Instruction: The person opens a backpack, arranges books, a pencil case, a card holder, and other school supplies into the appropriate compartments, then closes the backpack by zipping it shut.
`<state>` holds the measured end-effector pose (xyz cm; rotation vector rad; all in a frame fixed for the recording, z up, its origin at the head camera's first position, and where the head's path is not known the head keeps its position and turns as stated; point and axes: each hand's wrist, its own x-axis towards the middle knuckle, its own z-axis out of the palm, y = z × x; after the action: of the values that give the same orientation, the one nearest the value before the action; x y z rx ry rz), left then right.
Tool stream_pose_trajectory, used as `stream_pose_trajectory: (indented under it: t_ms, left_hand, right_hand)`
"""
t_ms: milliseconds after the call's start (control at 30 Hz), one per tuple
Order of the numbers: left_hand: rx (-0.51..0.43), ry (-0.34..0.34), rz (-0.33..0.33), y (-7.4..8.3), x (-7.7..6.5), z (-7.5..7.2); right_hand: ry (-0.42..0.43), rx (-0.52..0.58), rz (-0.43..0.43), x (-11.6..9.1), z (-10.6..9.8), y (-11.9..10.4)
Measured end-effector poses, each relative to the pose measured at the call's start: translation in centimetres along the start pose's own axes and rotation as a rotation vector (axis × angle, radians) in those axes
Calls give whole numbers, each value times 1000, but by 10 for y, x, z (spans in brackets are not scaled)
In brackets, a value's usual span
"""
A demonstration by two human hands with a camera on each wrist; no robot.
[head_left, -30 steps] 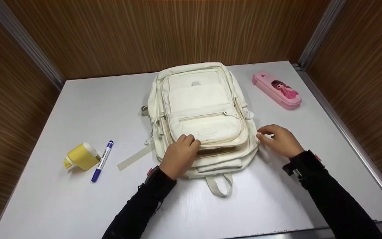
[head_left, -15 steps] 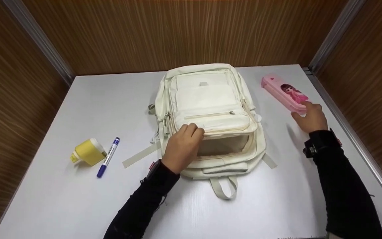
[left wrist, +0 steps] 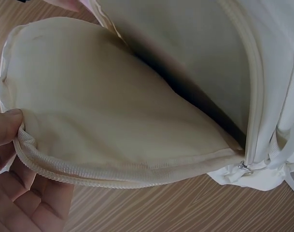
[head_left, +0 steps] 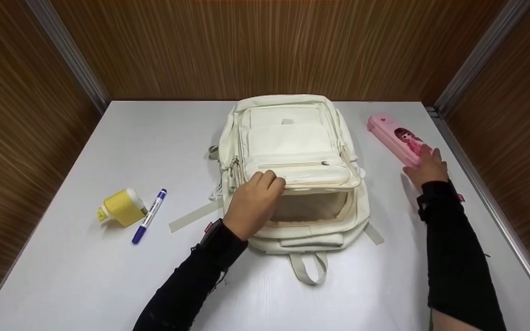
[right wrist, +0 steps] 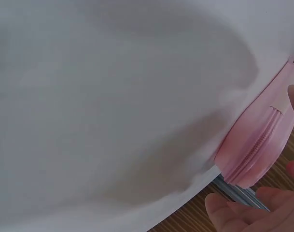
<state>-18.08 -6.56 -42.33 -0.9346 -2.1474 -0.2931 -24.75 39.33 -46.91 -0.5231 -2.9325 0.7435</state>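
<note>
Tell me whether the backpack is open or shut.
The backpack is open: its front flap is lifted away from the rim, and the lining shows through the gap.

I have the backpack [head_left: 288,138] lying at the middle of the table [head_left: 81,276], with 1 loop [head_left: 298,269] at its near end. The left hand [head_left: 253,204] is at the near edge of the flap [head_left: 304,174], above the compartment [head_left: 311,207]. Left of the backpack I locate 2 items: the bottle [head_left: 122,208], outermost, and the marker [head_left: 149,216], between bottle and strap [head_left: 195,215]. Right of the backpack, toward the far corner, lies the pencil case [head_left: 390,133]; the right hand [head_left: 427,170] is at its near end. Behind the table stands the rear panel [head_left: 265,50].
</note>
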Motion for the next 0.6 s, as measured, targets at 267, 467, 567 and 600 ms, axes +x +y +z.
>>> stream_pose_trajectory:
  t_ms: [267, 467, 567, 600]
  left_hand:
    - [6, -47, -38, -4, 2, -3]
    - [-25, -78, -56, -4, 5, -3]
    - [-34, -70, -54, -4, 7, -1]
    - [-33, -64, -52, -4, 7, 0]
  right_hand:
    - [90, -34, -1, -13, 10, -16]
    - [92, -16, 30, -14, 14, -9]
    - [103, -39, 10, -18, 12, -5]
    - [100, -38, 7, -19, 11, -4]
